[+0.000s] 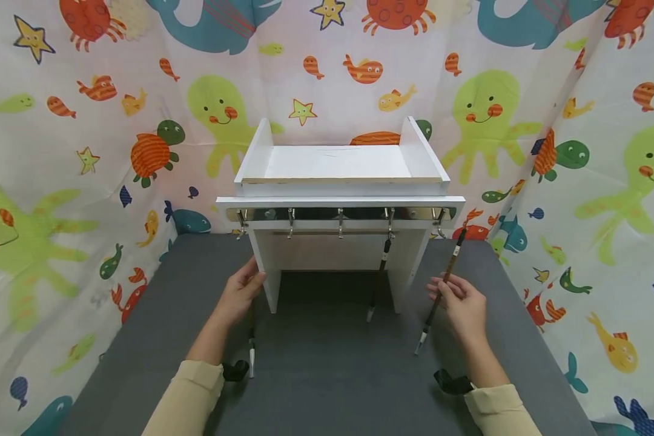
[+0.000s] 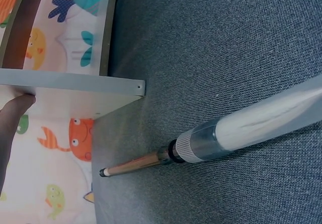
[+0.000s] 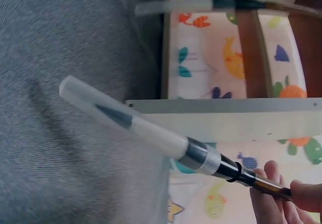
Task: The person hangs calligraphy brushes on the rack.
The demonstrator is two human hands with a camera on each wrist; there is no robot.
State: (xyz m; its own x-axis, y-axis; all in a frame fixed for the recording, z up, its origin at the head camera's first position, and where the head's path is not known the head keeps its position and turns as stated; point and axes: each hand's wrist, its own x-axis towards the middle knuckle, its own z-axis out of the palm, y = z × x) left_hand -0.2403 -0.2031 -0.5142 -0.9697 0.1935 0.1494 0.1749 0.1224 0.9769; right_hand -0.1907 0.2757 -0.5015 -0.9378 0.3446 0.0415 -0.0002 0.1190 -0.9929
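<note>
My left hand (image 1: 242, 289) touches the outer side of the left panel (image 1: 264, 266) of a white wooden shelf, its fingers partly hidden. Below this hand is a capped brush (image 2: 141, 163) with a white tip; whether it rests on the table cannot be told. In my right hand (image 1: 463, 303) a second brush (image 1: 441, 284) is pinched by the handle between thumb and fingers. That brush tilts, its dark tip inside a clear cap pointing down and its upper end near the rightmost hook (image 1: 440, 221). Another capped brush (image 1: 381, 275) hangs from a hook to the left.
Several metal hooks (image 1: 340, 223) line the front rail of the shelf (image 1: 340, 201), which has an open tray on top. It stands on a grey cloth-covered table (image 1: 327, 375). A curtain (image 1: 316, 79) printed with sea animals surrounds the table at the back and sides.
</note>
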